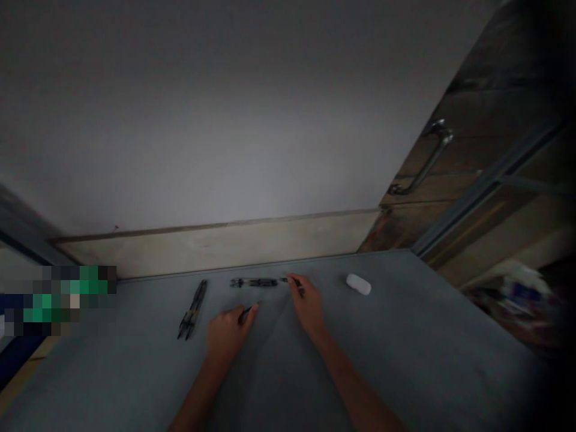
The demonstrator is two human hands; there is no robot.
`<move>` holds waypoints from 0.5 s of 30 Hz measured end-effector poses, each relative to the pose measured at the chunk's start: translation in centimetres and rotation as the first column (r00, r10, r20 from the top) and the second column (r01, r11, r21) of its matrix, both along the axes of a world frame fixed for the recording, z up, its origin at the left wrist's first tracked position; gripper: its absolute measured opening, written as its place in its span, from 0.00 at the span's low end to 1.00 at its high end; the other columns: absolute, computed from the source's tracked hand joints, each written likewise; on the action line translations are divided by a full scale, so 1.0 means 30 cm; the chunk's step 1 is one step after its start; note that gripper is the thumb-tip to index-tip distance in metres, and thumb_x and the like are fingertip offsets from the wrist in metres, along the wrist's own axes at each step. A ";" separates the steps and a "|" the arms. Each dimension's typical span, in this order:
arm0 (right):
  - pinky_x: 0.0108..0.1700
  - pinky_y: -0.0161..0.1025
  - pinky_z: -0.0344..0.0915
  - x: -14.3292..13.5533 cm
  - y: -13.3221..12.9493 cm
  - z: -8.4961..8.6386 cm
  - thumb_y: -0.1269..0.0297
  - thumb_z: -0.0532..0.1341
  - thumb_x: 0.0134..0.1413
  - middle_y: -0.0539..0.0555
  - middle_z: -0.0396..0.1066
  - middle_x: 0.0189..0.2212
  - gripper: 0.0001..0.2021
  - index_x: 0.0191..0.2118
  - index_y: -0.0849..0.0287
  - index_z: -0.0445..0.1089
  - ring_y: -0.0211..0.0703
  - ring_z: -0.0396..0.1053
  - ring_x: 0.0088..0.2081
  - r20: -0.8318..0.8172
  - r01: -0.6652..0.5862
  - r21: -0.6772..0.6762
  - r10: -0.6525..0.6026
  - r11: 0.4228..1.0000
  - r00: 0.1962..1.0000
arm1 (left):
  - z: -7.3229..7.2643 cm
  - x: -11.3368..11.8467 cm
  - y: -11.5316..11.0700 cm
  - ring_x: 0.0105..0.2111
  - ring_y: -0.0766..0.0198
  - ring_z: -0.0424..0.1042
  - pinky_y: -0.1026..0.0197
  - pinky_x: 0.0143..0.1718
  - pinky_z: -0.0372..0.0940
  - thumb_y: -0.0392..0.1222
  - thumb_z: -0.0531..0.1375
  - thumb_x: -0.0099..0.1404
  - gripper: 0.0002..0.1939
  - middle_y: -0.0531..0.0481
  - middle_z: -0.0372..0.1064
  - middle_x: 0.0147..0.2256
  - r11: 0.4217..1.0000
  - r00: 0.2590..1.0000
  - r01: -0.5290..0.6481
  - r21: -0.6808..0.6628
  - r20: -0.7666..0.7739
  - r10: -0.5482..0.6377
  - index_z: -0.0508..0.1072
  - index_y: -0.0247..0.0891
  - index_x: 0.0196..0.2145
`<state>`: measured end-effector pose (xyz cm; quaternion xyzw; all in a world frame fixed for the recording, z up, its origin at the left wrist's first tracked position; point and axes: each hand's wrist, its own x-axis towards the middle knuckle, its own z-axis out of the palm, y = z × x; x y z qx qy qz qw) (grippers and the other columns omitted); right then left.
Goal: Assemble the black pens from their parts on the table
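Head view shows the left hand (225, 335) closed around a slim dark piece (244, 314), its outer end near the thumb and fingertips, a grip that seems suited to steadying something thin. The right hand (309, 307), farther from the person, pinches a dark pen-like piece (297, 284) with thumb and fingers. The fingertip hold probably allows fine control; whether this is a whole pen or a part, I cannot tell.

Just left of the right hand, a far group of dark pens (254, 282) lies crosswise on the grey table (135, 366), within easy reach of both hands. On the left, another group of dark pens (192, 311) lies lengthwise, slanting from near to far. The pens lie close together, perhaps to keep them in order and apart from the far group; their exact number is hard to make out.

On the right, a white rounded object (359, 284) rests well apart from the pens, seemingly out of the hands' way.
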<state>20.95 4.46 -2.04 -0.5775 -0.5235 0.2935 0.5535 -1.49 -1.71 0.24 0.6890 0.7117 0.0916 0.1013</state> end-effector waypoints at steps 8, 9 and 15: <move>0.59 0.62 0.79 0.015 0.004 -0.050 0.60 0.67 0.60 0.60 0.86 0.43 0.10 0.42 0.50 0.86 0.64 0.82 0.49 0.156 0.055 -0.006 -0.054 0.998 0.986 | -0.022 0.002 -0.004 0.38 0.46 0.89 0.58 0.34 0.68 0.58 0.57 0.84 0.25 0.42 0.89 0.35 1.000 0.997 -0.004 0.006 -0.080 0.005 0.88 0.47 0.36; 0.59 0.61 0.79 0.013 0.002 -0.053 0.61 0.67 0.59 0.59 0.86 0.41 0.08 0.41 0.49 0.85 0.64 0.82 0.48 0.168 0.057 -0.008 -0.054 0.998 0.984 | -0.023 0.001 -0.004 0.38 0.47 0.89 0.58 0.34 0.68 0.58 0.58 0.84 0.25 0.42 0.89 0.35 1.000 0.996 -0.003 0.002 -0.088 0.003 0.88 0.47 0.36; 0.56 0.56 0.78 -0.008 -0.003 -0.054 0.69 0.71 0.55 0.55 0.83 0.37 0.06 0.33 0.47 0.79 0.61 0.79 0.46 0.228 0.040 -0.029 -0.033 0.999 0.973 | -0.048 -0.015 0.007 0.40 0.42 0.89 0.53 0.35 0.63 0.66 0.48 0.83 0.35 0.32 0.88 0.36 0.999 0.998 0.023 -0.028 -0.056 -0.025 0.88 0.48 0.35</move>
